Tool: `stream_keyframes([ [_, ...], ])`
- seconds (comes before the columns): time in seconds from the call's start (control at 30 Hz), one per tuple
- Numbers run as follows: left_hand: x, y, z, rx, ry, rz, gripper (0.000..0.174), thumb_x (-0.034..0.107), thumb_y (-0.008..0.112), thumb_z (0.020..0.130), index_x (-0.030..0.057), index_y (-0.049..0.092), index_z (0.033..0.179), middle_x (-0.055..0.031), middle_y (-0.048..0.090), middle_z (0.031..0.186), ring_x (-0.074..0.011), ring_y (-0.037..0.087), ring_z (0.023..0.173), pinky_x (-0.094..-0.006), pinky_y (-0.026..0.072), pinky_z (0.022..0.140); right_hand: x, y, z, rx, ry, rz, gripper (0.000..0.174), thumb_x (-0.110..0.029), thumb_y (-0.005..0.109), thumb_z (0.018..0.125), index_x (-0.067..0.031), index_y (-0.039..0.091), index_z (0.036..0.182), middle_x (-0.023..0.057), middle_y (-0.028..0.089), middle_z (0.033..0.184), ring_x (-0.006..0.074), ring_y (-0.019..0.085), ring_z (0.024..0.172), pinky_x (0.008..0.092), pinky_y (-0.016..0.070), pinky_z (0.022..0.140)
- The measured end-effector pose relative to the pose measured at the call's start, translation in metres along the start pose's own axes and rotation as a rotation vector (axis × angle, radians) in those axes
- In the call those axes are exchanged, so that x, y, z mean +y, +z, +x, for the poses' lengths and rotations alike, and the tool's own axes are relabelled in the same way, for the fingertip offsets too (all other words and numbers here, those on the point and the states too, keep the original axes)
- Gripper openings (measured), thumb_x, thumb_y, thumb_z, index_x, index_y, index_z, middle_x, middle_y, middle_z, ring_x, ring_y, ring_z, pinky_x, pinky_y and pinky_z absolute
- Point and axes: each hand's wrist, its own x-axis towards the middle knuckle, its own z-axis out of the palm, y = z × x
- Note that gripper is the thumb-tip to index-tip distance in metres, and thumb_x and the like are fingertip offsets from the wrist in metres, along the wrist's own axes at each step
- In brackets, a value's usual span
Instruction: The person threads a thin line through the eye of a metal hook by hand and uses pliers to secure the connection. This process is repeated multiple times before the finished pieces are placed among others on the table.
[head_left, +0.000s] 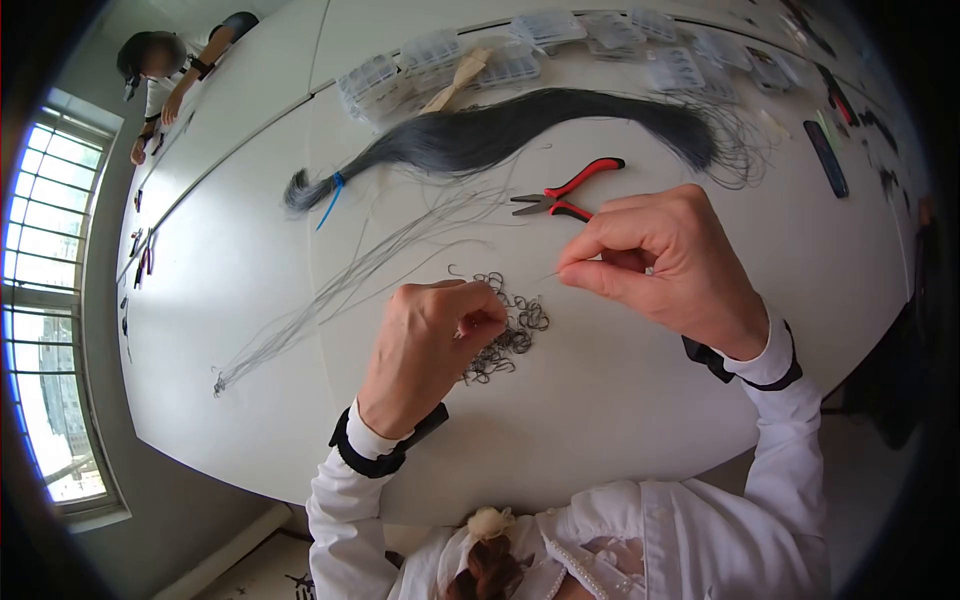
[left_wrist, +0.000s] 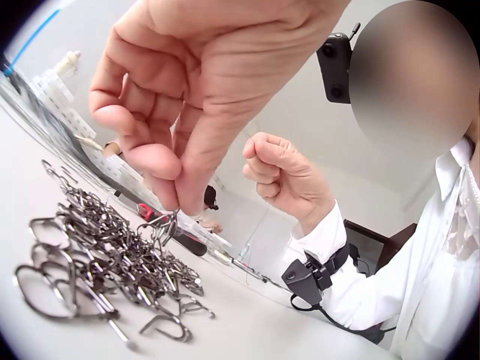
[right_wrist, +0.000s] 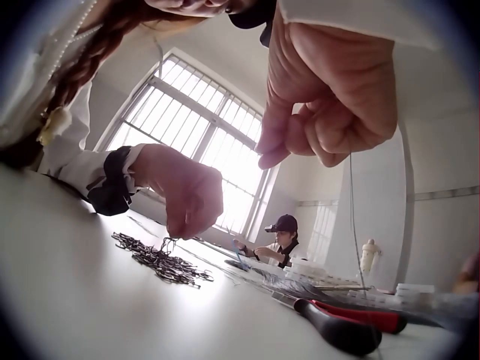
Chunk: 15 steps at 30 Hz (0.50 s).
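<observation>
My left hand (head_left: 425,325) is over the near left part of a pile of dark metal fish hooks (head_left: 520,325), its fingers partly hidden in the head view. In the left wrist view its thumb and forefinger pinch a fish hook (left_wrist: 166,223) right at the pile. Up and to the right, my right hand (head_left: 665,255) pinches a thin grey line (right_wrist: 352,202) between thumb and forefinger; the line hangs below the hand in the right wrist view. Red-and-black pliers (head_left: 545,203) lie just beyond the right hand, their jaws pointing left.
A thick bundle of dark grey line (head_left: 480,130), bound with a blue tie (head_left: 332,195), lies across the table. Loose strands (head_left: 365,265) run left to small hooks (head_left: 217,385). Clear plastic boxes (head_left: 430,60) line the back; a phone (head_left: 825,158) lies right. Another person (head_left: 165,75) sits far left.
</observation>
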Motion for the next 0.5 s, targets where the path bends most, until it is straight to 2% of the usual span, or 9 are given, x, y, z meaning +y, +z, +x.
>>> stream_keyframes([
  [0.07, 0.004, -0.001, -0.001, 0.021, -0.039, -0.039, 0.015, 0.001, 0.071, 0.069, 0.0049, 0.068, 0.083, -0.0043, 0.065, 0.068, -0.0143, 0.056, 0.059, -0.0264, 0.0448, 0.058, 0.001, 0.0, 0.0, -0.001, 0.002, 0.001, 0.006, -0.002, 0.068, 0.072, -0.0012, 0.063, 0.069, 0.0077, 0.049, 0.051, 0.0147, 0.041, 0.044, 0.0269, 0.0419, 0.053],
  [0.13, 0.006, -0.002, -0.002, 0.04, -0.074, -0.075, 0.017, 0.0, 0.071, 0.069, 0.0048, 0.067, 0.085, -0.0043, 0.065, 0.069, -0.0129, 0.057, 0.06, -0.0259, 0.0449, 0.059, 0.0, -0.001, 0.0, -0.027, 0.061, 0.021, 0.006, -0.003, 0.068, 0.074, -0.0007, 0.064, 0.07, 0.0052, 0.05, 0.051, 0.0095, 0.042, 0.045, 0.0233, 0.0402, 0.052],
  [0.17, 0.006, -0.004, -0.001, 0.063, -0.067, -0.131, 0.016, 0.0, 0.07, 0.071, 0.003, 0.067, 0.086, -0.0051, 0.066, 0.071, -0.0121, 0.059, 0.062, -0.0251, 0.0465, 0.06, -0.001, 0.0, 0.0, -0.024, 0.059, 0.021, 0.006, -0.003, 0.068, 0.074, -0.0007, 0.064, 0.07, 0.0052, 0.05, 0.051, 0.0095, 0.042, 0.045, 0.0233, 0.0402, 0.052],
  [0.23, 0.007, -0.005, 0.0, 0.088, -0.053, -0.183, 0.015, -0.001, 0.07, 0.073, 0.0013, 0.066, 0.088, -0.0059, 0.067, 0.073, -0.0112, 0.061, 0.065, -0.0244, 0.0482, 0.062, -0.003, 0.001, -0.001, -0.044, 0.204, 0.196, 0.006, -0.005, 0.068, 0.077, -0.0003, 0.066, 0.073, 0.0011, 0.055, 0.055, 0.004, 0.044, 0.049, 0.0192, 0.0376, 0.05],
  [0.3, 0.006, -0.004, 0.0, 0.094, -0.2, -0.705, 0.013, -0.001, 0.068, 0.077, -0.0028, 0.064, 0.089, -0.0085, 0.067, 0.079, -0.0125, 0.064, 0.069, -0.0241, 0.052, 0.067, -0.002, 0.004, -0.002, -0.011, 0.215, 0.281, 0.006, -0.006, 0.068, 0.078, -0.0004, 0.067, 0.075, -0.0003, 0.057, 0.057, 0.0027, 0.045, 0.051, 0.0184, 0.0367, 0.049],
  [0.33, 0.008, -0.005, -0.001, 0.095, -0.196, -0.704, 0.013, -0.001, 0.068, 0.077, -0.0028, 0.064, 0.089, -0.0085, 0.067, 0.079, -0.0125, 0.064, 0.069, -0.0241, 0.052, 0.067, -0.002, 0.006, -0.002, 0.016, 0.23, 0.369, 0.006, -0.006, 0.068, 0.079, -0.0005, 0.068, 0.077, -0.0018, 0.059, 0.06, 0.0014, 0.046, 0.054, 0.0177, 0.0358, 0.049],
  [0.4, 0.012, -0.008, -0.003, 0.085, -0.211, -0.978, 0.012, 0.0, 0.066, 0.081, -0.0048, 0.063, 0.091, -0.0105, 0.065, 0.082, -0.0153, 0.065, 0.071, -0.0259, 0.0544, 0.07, -0.003, 0.007, -0.003, 0.028, 0.252, 0.431, 0.006, -0.006, 0.068, 0.08, -0.0006, 0.068, 0.078, -0.0023, 0.059, 0.061, 0.0011, 0.046, 0.055, 0.0176, 0.0356, 0.049],
  [0.43, 0.013, -0.009, -0.004, 0.091, -0.211, -0.979, 0.012, 0.0, 0.066, 0.081, -0.0048, 0.063, 0.091, -0.0105, 0.065, 0.082, -0.0153, 0.065, 0.071, -0.0259, 0.0544, 0.07, -0.004, 0.008, -0.004, 0.037, 0.275, 0.494, 0.006, -0.006, 0.068, 0.081, -0.0007, 0.069, 0.079, -0.0028, 0.06, 0.062, 0.0008, 0.047, 0.055, 0.0175, 0.0354, 0.049],
  [0.5, 0.014, -0.01, -0.006, 0.065, -0.238, -1.129, 0.009, 0.0, 0.065, 0.082, -0.0036, 0.061, 0.089, -0.0105, 0.065, 0.082, -0.0159, 0.065, 0.072, -0.0265, 0.0551, 0.069, -0.006, 0.008, -0.004, 0.017, 0.284, 0.482, 0.005, -0.006, 0.068, 0.081, -0.0009, 0.069, 0.08, -0.0025, 0.06, 0.062, 0.0006, 0.047, 0.056, 0.0175, 0.0357, 0.049],
])
